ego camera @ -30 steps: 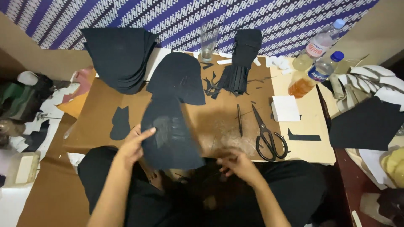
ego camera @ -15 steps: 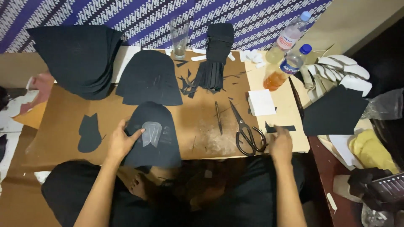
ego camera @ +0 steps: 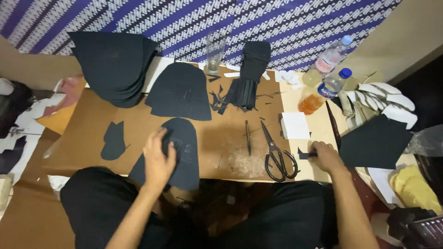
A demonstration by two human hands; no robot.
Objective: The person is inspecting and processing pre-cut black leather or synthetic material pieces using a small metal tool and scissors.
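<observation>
Black arched fabric piece (ego camera: pixel 182 152) lies flat at the near edge of the cardboard-covered worktop (ego camera: pixel 221 138), its lower end hanging over the person's lap; the left hand (ego camera: pixel 158 162) rests on it palm down, fingers spread, pressing and not gripping. Right hand (ego camera: pixel 324 156) closes on a small black strip (ego camera: pixel 305 154) at the worktop's right edge. Cutting looks well advanced: a like piece (ego camera: pixel 181 92) lies behind, a stack of cut pieces (ego camera: pixel 113 64) at the far left, a small offcut (ego camera: pixel 113 139) and scraps (ego camera: pixel 221 99) about; how many remain cannot be told. Scissors (ego camera: pixel 277 154) and a pen (ego camera: pixel 248 137) lie between the hands, untouched. A glass (ego camera: pixel 215 53), two bottles (ego camera: pixel 325 74) and a white pad (ego camera: pixel 295 125) crowd the right side.
</observation>
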